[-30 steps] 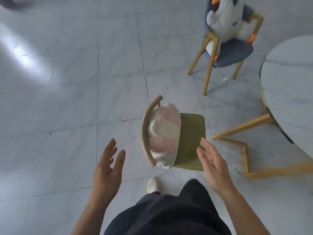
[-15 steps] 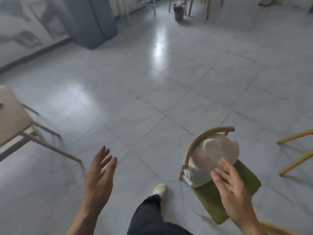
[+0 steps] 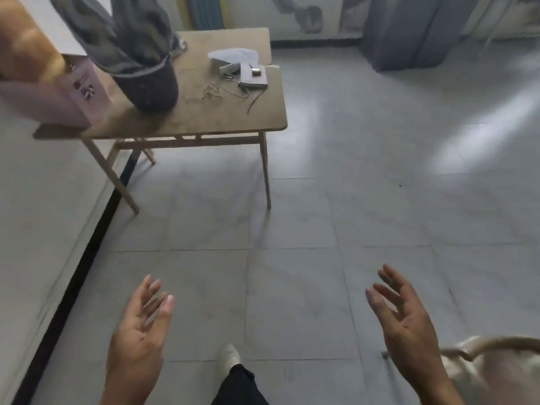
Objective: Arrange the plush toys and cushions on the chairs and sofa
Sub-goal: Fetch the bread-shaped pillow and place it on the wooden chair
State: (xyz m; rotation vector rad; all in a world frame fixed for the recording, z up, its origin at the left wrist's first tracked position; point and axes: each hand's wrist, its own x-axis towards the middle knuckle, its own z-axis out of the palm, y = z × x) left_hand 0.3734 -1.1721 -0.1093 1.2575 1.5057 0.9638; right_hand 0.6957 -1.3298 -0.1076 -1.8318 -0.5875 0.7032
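Note:
My left hand and my right hand are both raised in front of me over the tiled floor, fingers straight and spread, holding nothing. At the bottom right corner the curved wooden back of a chair shows, with a pale pink and white cushion leaning against it; my right wrist is just left of it. On the wooden table at the upper left stand a grey and dark plush toy and part of an orange-brown plush toy.
A pinkish box sits on the table's left end, with a small grey device, white paper and cables further right. A white wall with a black skirting runs down the left. A grey cabinet stands at the back right. My shoe is below.
The view has swung left, away from the green chair with the cushion, which now sits at the bottom right corner. The wooden table with plush toys has come into view. Both hands stay spread and hold nothing.

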